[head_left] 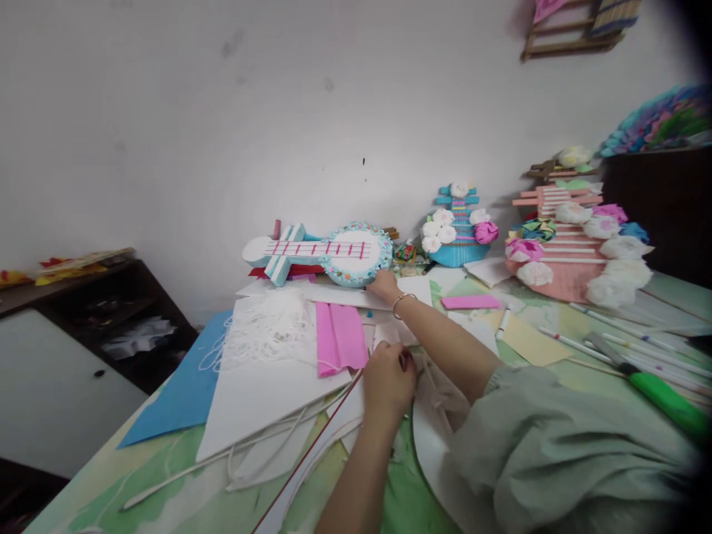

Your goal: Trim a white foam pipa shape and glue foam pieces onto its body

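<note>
My left hand (389, 380) rests on a pile of white paper sheets (261, 378) in the middle of the table. Its fingers are curled shut beside a folded pink crepe paper (340, 337), and what they pinch is hidden. My right hand (383, 285), with a thin bracelet on the wrist, reaches across to the far side. It touches the rim of a blue guitar-shaped paper craft (334, 256) lying by the wall. Its fingers are turned away from me, so their state does not show.
A blue sheet (189, 386) and white cord (267, 330) lie at left. Flower-decked paper crafts (459, 226) (567, 245) stand at the back right. A green-handled cutter (661, 393) and white sticks (617, 348) lie at right. A dark cabinet (94, 319) stands left of the table.
</note>
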{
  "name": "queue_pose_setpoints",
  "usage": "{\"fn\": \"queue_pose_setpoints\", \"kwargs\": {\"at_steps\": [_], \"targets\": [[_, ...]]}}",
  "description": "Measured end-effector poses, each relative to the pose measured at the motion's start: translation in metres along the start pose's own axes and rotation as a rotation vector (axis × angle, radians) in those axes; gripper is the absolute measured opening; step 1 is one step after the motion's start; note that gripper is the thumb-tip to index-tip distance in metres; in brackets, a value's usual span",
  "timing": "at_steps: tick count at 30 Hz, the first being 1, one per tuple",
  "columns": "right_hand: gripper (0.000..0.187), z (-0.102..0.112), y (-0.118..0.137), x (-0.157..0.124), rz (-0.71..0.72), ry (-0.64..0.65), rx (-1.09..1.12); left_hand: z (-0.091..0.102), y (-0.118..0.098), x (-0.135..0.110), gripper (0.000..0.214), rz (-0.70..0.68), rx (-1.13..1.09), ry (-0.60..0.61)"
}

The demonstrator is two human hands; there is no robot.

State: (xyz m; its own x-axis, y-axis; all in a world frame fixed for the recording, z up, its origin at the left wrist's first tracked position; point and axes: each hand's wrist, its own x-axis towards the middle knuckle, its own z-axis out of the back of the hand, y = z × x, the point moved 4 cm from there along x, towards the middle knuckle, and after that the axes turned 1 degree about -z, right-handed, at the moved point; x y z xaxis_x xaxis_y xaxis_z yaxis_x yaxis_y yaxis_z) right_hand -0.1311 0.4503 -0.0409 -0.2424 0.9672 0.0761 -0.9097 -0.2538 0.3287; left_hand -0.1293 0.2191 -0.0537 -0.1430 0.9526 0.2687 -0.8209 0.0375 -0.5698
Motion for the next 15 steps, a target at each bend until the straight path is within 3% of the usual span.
{"fn": "queue_pose_setpoints", "kwargs": {"at_steps": [5, 9, 12, 15], "targets": [[0.034, -0.006, 0.001, 0.000, -0.065, -0.001, 0.038, -0.001, 0.002, 0.001, 0.021, 0.008, -0.029, -0.012], [0.034, 0.011, -0.012, 0.002, -0.078, 0.076, 0.074, 0.002, 0.006, 0.002, 0.020, 0.040, -0.128, -0.115], [0.033, 0.040, -0.044, -0.004, -0.099, 0.145, 0.100, 0.003, 0.005, 0.002, 0.019, 0.043, -0.142, -0.128], [0.033, 0.074, -0.092, -0.025, -0.130, 0.150, 0.087, 0.003, 0.001, 0.000, 0.020, 0.026, -0.080, -0.077]]}}
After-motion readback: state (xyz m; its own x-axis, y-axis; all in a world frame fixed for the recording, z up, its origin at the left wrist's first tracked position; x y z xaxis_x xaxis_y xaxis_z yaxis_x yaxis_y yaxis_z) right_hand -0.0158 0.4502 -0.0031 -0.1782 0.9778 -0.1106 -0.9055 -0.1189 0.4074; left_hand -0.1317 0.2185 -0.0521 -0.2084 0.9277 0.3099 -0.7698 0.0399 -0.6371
